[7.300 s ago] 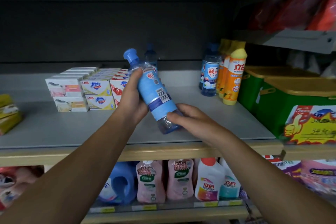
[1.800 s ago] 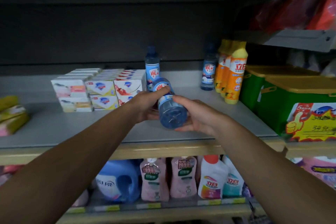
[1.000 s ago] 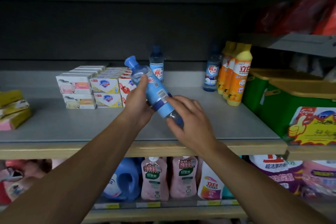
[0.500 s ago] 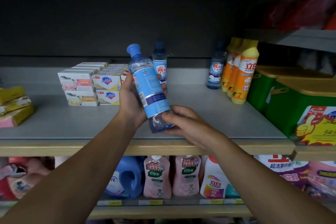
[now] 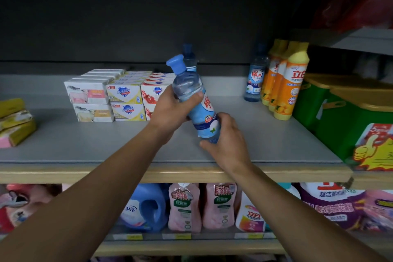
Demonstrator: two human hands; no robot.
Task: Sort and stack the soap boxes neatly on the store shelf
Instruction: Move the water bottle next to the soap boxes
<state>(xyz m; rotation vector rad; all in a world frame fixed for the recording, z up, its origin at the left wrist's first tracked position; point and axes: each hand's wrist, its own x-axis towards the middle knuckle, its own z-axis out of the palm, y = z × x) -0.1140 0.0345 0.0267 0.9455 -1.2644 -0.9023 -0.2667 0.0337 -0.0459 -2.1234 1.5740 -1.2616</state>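
Gripping a tilted blue bottle in both hands, left hand high, right hand low, you're probably clearing space; the soap boxes, left of it, await stacking.

Both hands hold a tilted clear plastic bottle with blue cap and label above the grey shelf, left hand gripping its neck, right hand its base, beside stacked cardboard soap boxes

The grey shelf bears stacked soap boxes, upright bottles, green tubs.
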